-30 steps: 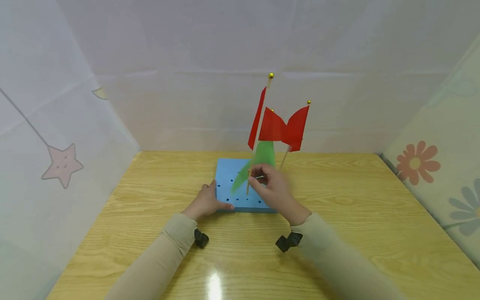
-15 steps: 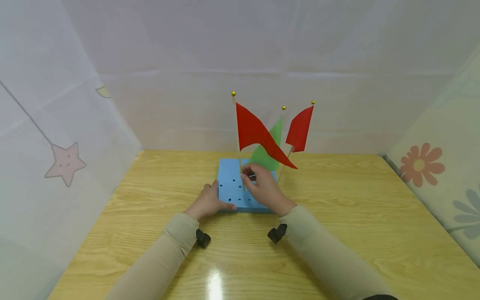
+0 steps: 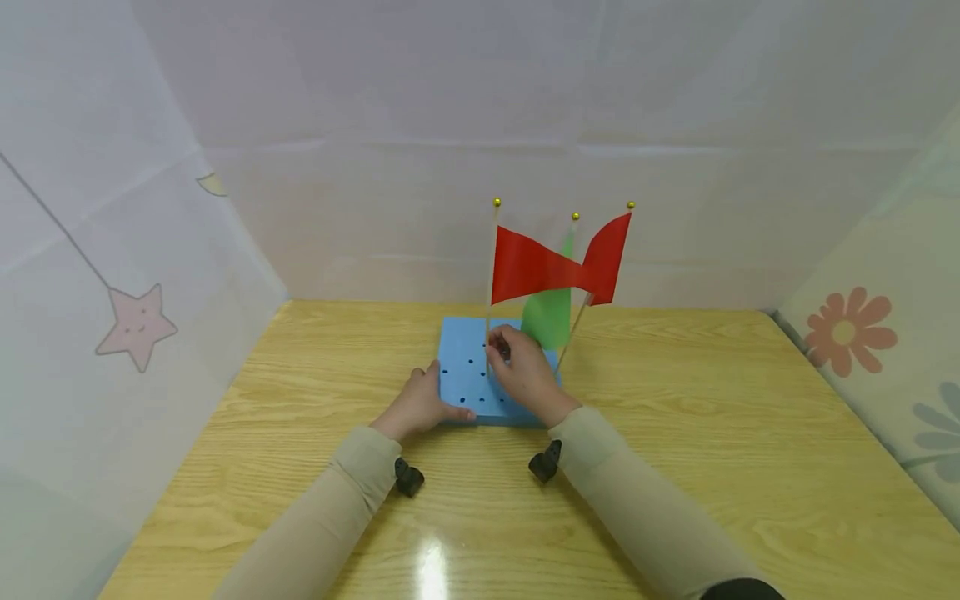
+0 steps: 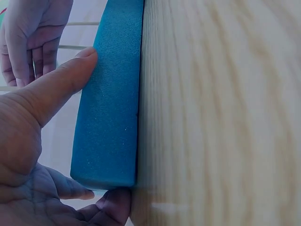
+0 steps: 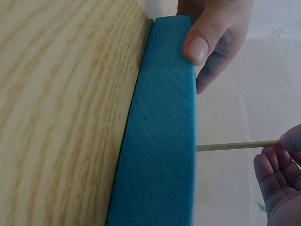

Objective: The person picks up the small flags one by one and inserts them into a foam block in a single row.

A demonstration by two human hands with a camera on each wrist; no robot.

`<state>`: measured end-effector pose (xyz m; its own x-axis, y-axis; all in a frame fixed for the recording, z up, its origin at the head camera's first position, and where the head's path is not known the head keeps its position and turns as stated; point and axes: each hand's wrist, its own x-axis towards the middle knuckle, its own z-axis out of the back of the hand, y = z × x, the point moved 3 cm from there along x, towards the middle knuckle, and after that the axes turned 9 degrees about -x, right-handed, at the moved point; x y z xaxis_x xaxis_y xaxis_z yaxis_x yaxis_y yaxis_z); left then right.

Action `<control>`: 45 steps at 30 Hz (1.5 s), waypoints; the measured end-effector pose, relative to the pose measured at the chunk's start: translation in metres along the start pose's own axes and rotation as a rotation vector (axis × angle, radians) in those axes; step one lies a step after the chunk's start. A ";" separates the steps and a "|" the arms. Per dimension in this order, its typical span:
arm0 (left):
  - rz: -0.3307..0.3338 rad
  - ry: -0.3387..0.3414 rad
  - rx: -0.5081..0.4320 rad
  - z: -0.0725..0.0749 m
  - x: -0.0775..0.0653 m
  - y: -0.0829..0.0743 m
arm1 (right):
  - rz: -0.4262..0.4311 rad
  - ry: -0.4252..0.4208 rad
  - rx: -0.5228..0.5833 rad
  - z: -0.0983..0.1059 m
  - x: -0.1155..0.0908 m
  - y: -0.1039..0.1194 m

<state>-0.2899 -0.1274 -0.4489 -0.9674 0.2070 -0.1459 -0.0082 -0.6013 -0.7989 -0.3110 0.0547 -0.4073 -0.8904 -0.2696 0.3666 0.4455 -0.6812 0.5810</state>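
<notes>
A blue foam block [image 3: 459,340] with several small holes lies on the table. My left hand [image 3: 418,407] holds its near left corner, thumb against the front side and fingers along the left side, as the left wrist view of the block [image 4: 108,108] also shows. Above the block, my right hand [image 3: 525,377] pinches the thin wooden stick [image 5: 235,146] of a red flag [image 3: 525,265]. That stick stands nearly upright. Its lower end meets the top of the block; how deep it sits cannot be seen. Behind the right hand are a green flag [image 3: 549,321] and another red flag [image 3: 611,250].
The wooden table [image 3: 315,367] runs out to both sides and toward me. A pale cloth wall [image 3: 390,200] stands behind it, with printed cloth on the left and right. Gold balls top the flag sticks.
My right hand has brought the red flag left and down onto the block, and its stick has swung upright. The left hand has kept its hold on the corner.
</notes>
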 end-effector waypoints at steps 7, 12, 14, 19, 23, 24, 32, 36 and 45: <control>-0.005 0.008 -0.005 -0.001 0.000 0.000 | -0.029 -0.003 0.036 -0.002 0.002 0.000; -0.007 0.002 -0.013 0.000 0.000 0.001 | -0.026 -0.011 0.042 -0.004 0.003 0.000; -0.005 0.003 -0.017 0.001 0.000 0.001 | -0.022 -0.014 0.045 -0.004 0.004 0.001; -0.002 0.007 -0.012 0.001 0.000 0.001 | -0.027 -0.018 0.046 -0.006 0.004 -0.001; -0.003 0.004 -0.002 0.001 0.001 0.000 | -0.052 -0.005 0.034 -0.008 0.004 -0.004; -0.004 0.004 -0.001 0.001 0.001 0.000 | -0.059 0.001 0.030 -0.009 0.004 -0.004; -0.004 0.006 -0.001 0.001 0.002 0.001 | -0.081 0.036 0.012 -0.015 0.004 -0.010; -0.006 0.008 0.000 0.001 0.002 0.001 | -0.077 0.036 0.020 -0.016 0.003 -0.012; -0.007 0.006 -0.003 0.002 0.000 -0.001 | -0.065 0.019 0.018 -0.018 0.003 -0.013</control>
<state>-0.2900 -0.1281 -0.4468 -0.9657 0.2159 -0.1440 -0.0141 -0.5976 -0.8017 -0.3210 0.0502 -0.4266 -0.9189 -0.2382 0.3145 0.3885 -0.6854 0.6158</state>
